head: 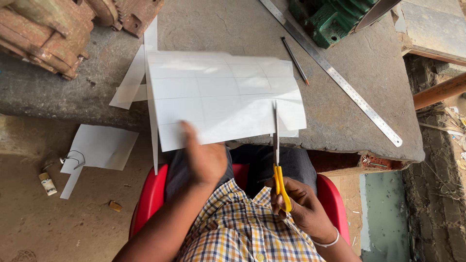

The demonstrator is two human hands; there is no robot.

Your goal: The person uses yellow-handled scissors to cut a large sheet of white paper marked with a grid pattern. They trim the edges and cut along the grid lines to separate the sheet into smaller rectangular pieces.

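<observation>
My left hand (pixel 205 157) pinches the near edge of a white paper sheet (pixel 218 97) ruled with a pencil grid, holding it up over the edge of a grey stone slab (pixel 349 63). My right hand (pixel 303 206) grips yellow-handled scissors (pixel 278 160). Their blades point away from me and sit in a cut along one ruled line at the sheet's right side. A narrow strip hangs from the sheet's left edge.
A long steel ruler (pixel 335 73) and a pencil (pixel 295 60) lie on the slab. Paper offcuts (pixel 130 80) rest at the left, with another sheet (pixel 102 148) on the dirt floor. Rusty metal parts (pixel 48 29) and a green machine casting (pixel 330 17) stand at the back. I sit on a red chair (pixel 150 194).
</observation>
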